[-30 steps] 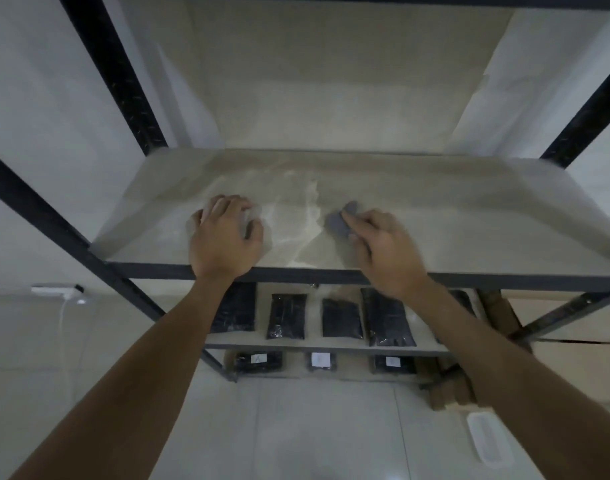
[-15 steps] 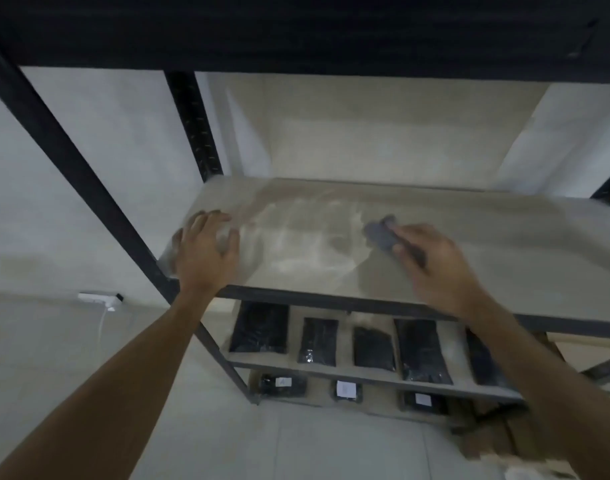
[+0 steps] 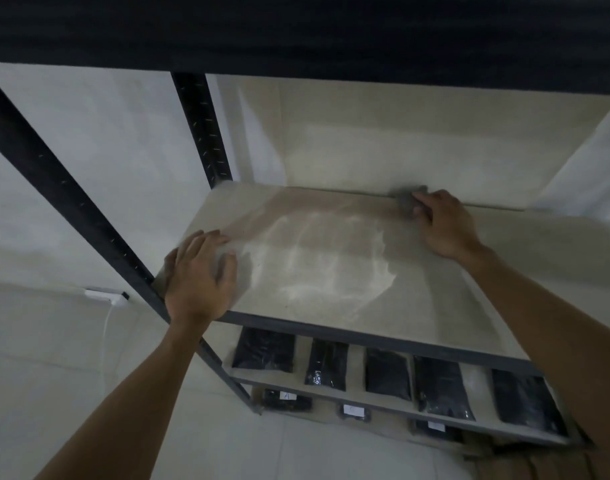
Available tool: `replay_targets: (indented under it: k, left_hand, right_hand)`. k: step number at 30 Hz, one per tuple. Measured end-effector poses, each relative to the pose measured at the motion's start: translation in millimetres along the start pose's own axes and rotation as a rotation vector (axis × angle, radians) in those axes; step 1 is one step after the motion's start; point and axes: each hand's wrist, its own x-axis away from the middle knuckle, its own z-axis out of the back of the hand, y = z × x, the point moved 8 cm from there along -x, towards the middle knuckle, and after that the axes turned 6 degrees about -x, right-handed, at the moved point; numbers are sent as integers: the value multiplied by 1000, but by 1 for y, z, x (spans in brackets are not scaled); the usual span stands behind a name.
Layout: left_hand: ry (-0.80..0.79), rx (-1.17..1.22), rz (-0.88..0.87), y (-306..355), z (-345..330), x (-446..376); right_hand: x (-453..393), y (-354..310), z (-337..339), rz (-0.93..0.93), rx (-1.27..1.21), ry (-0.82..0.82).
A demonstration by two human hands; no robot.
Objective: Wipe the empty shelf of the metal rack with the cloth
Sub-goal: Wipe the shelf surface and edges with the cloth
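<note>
The empty shelf (image 3: 331, 271) of the black metal rack is a pale board with whitish dust streaks across its middle. My right hand (image 3: 445, 223) reaches to the shelf's back edge and presses a small grey cloth (image 3: 405, 199) against the board by the wall, fingers curled over it. My left hand (image 3: 199, 275) lies flat on the shelf's front left corner, fingers spread, holding nothing.
A black upright post (image 3: 71, 199) runs diagonally at the left, another (image 3: 203, 133) at the back left. The dark shelf above (image 3: 296, 29) hangs low overhead. Several black packets (image 3: 326, 365) lie on the lower shelf. A white power strip (image 3: 102, 296) sits by the wall.
My right hand has slid the cloth from the shelf's middle to its back edge. My left hand stays on the front left corner. The view has shifted left and closer.
</note>
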Motion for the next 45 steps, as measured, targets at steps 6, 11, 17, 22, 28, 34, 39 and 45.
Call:
replay_targets:
  k: [6, 11, 17, 22, 28, 34, 39, 45]
  left_hand:
    - [-14, 3, 4, 2, 0, -1]
    - [-4, -6, 15, -3, -4, 0]
    - [-8, -13, 25, -6, -3, 0]
    - [-16, -14, 6, -3, -3, -1]
    - [-21, -20, 5, -5, -6, -1]
    - [-27, -26, 5, -5, -8, -2]
    - [-14, -21, -4, -5, -5, -1]
    - [-35, -31, 6, -1, -3, 0]
  right_hand:
    - [34, -68, -15, 335, -299, -238]
    - [-9, -55, 8, 322, -273, -145]
    - [-15, -56, -20, 250, -63, -25]
    - [14, -98, -31, 478, -422, -389]
    - [-33, -74, -8, 254, -140, -19]
    - [-34, -86, -27, 289, -371, -424]
    - [-48, -90, -20, 313, -237, -64]
    - [-48, -85, -23, 263, -357, -483]
